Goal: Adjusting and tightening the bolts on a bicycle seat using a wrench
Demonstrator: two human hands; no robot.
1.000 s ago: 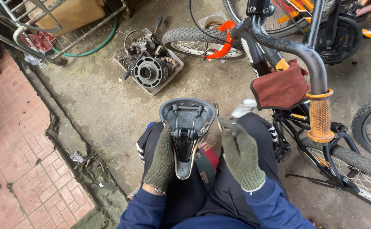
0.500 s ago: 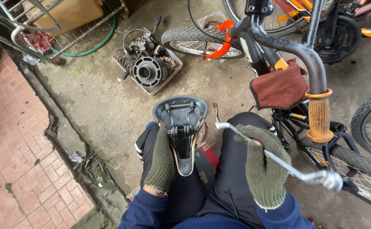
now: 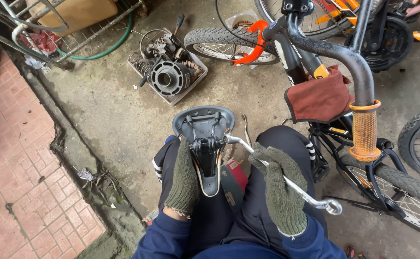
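From the head camera, the person sits with knees apart over a concrete floor point(image 3: 114, 120), both hands in green knitted gloves. The left hand point(image 3: 185, 180) is wrapped around the narrow nose of a bicycle saddle point(image 3: 204, 139), which rests upside down between the thighs with its underside and rails facing up. The right hand point(image 3: 279, 189) is closed in a fist around the shaft of a metal wrench point(image 3: 286, 180), whose far end sits at the clamp point(image 3: 209, 143) on the saddle rails while its ring end sticks out below the fist. To do this turning well, I judge the wrench head should sit squarely and fully on the nut before any force goes in, the left hand should brace the saddle firmly against the leg so it does not twist, and the pull should be steady, not jerky, so the tool does not slip off. Just beside the right knee stands a bicycle with an orange grip point(image 3: 365, 130) on its handlebar and a red rag point(image 3: 320, 98) draped over the frame. Farther off on the floor lies a shallow tray point(image 3: 181, 96) of engine parts and springs, and a green hose point(image 3: 109, 48) curls near a wire rack
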